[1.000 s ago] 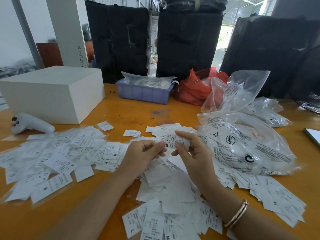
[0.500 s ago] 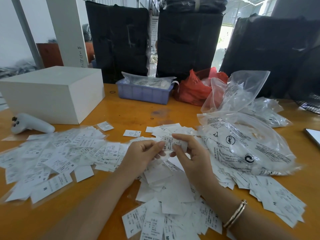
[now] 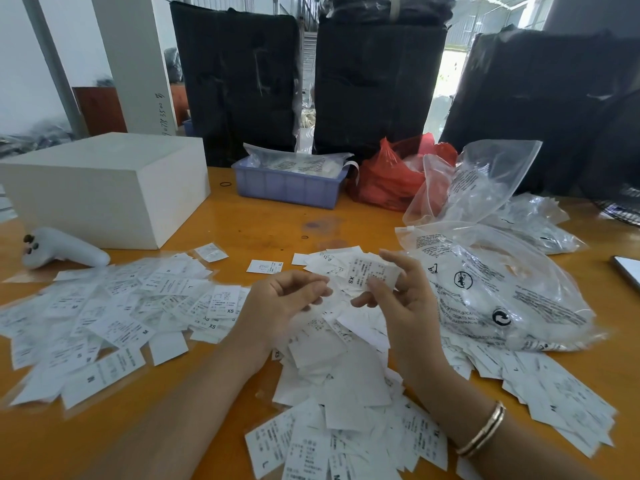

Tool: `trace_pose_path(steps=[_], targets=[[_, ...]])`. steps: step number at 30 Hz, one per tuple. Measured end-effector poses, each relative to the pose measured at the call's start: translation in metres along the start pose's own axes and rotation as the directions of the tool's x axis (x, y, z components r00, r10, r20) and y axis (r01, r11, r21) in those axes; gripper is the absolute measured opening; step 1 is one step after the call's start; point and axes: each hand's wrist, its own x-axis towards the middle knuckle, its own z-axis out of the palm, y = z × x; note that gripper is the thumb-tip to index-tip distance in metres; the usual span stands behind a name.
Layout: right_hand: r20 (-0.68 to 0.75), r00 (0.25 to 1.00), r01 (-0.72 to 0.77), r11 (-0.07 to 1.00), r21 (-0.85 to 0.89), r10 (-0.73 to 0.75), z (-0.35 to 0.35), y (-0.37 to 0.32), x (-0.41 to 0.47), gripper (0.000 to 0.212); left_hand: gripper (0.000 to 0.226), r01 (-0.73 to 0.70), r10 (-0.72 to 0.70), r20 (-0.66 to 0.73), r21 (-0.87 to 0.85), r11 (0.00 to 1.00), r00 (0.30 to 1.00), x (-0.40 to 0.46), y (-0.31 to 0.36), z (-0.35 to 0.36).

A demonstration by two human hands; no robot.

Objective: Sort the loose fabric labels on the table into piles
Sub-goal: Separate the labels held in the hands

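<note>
The right hand (image 3: 398,306) pinched an XS label (image 3: 372,274) above the middle heap (image 3: 339,368); the left hand (image 3: 287,299) hung loosely curled, holding nothing. Step in hand: reading the size. Next, the label probably belonged with XS labels in the left pile (image 3: 114,313).

Loose labels (image 3: 114,320) are lying spread across the table (image 3: 263,230) at lower left, centre and lower right. A box (image 3: 104,188) is sitting at upper left, a tray (image 3: 287,188) behind centre, and bags (image 3: 495,282) at right. Both hands are hovering at centre, the right hand (image 3: 398,303) pinching one label (image 3: 372,271) beside the left hand (image 3: 284,303).
</note>
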Motion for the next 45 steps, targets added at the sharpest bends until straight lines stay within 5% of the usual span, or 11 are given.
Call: trace_pose_path(steps=[35, 41, 45], targets=[[0.062, 0.998, -0.002, 0.991, -0.131, 0.010, 0.011, -0.006, -0.001, 0.032, 0.032, -0.147, 0.145, 0.022, 0.144, 0.979, 0.989, 0.003, -0.010, 0.003], [0.088, 0.996, 0.021, 0.985, -0.172, -0.005, 0.010, -0.005, 0.000, 0.033, 0.018, -0.139, 0.139, 0.007, 0.133, 0.981, 0.990, 0.002, -0.010, 0.002], [0.025, 1.000, -0.004, 0.999, -0.053, 0.006, 0.008, -0.008, 0.003, 0.025, 0.009, -0.155, 0.155, 0.010, 0.155, 0.976, 0.988, 0.002, -0.007, 0.003]])
